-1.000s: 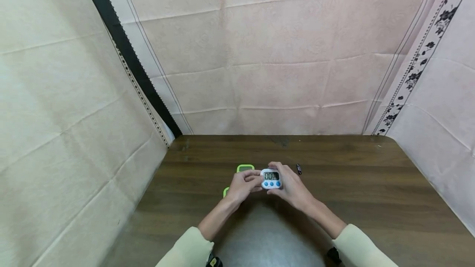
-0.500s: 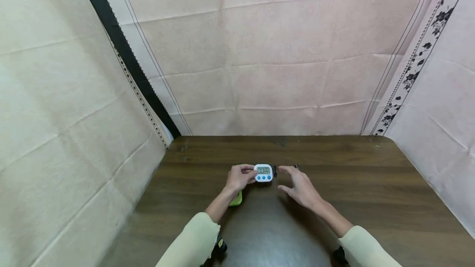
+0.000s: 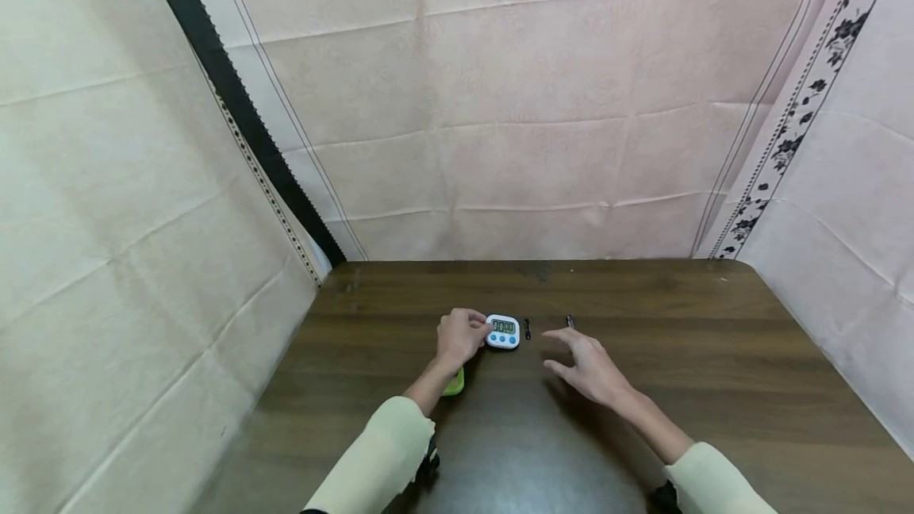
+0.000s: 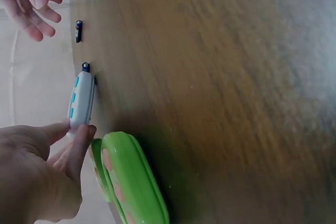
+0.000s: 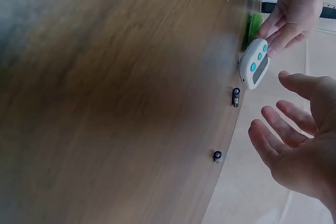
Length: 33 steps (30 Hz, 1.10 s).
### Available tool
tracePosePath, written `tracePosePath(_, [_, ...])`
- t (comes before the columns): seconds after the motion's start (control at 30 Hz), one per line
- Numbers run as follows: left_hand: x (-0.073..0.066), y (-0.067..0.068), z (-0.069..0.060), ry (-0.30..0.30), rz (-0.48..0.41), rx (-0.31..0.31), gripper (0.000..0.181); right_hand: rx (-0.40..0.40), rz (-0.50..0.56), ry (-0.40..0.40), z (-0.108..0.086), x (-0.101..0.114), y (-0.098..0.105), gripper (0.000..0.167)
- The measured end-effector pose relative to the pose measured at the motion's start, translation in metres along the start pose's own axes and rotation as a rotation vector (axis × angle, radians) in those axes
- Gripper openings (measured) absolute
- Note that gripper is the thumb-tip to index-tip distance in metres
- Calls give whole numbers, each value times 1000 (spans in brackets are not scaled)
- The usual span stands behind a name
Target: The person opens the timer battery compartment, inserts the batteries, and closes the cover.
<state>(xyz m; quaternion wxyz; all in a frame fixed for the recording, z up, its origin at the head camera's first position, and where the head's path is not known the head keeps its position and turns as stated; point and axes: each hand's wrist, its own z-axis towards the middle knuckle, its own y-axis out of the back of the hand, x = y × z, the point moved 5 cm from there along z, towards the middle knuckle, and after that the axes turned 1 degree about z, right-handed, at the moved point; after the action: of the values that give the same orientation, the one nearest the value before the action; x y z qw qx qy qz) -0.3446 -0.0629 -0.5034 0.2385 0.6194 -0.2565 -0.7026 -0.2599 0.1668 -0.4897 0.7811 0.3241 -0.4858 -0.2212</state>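
Observation:
A white timer (image 3: 503, 332) with blue buttons and a lit digit display is pinched at its left edge by my left hand (image 3: 460, 337). In the left wrist view, thumb and fingers of that hand (image 4: 47, 169) hold the timer (image 4: 82, 99) near the wooden surface. My right hand (image 3: 591, 369) hovers to the right of the timer, fingers spread and holding nothing; the right wrist view shows its palm (image 5: 304, 145) apart from the timer (image 5: 254, 64). One small dark battery (image 3: 527, 329) lies just right of the timer, another (image 3: 569, 321) beyond the right hand's fingertips.
A green timer (image 3: 455, 382) lies beside my left wrist, partly covered. Two green cases show in the left wrist view, the larger one (image 4: 131, 179) close below the left hand. The brown wooden table (image 3: 643, 292) ends at a pale cloth backdrop (image 3: 528, 141).
My right hand has let go of the white timer and drawn away to the right. My left hand has shifted the timer slightly left, uncovering the battery beside it. The display digits look different.

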Motion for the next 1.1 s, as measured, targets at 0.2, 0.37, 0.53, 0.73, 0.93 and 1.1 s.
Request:
tracePosePath(0.2, [-10,-1,1,-70,195,-56,15,-14,30,9,-5,-1,4,43])
tracePosePath(0.37, [-17,-2,1,-100,327,-64,13,-28,36,16,-6,-1,5,39])
tracePosePath(0.53, [-17,6,6,-155,382,-83,15,-30,36,15,-6,0,4,37])
tracePosePath(0.73, [-2,25,17,-301,481,-18,35,-32,17,18,-7,1,5,38])
tracePosePath(0.93, [30,25,21,-226,488,282,70,0,52,7,-10,4,3,37])
tracePosePath(1.1, [43,26,20,-223,498,307,70,19,80,0,-10,6,-1,36])
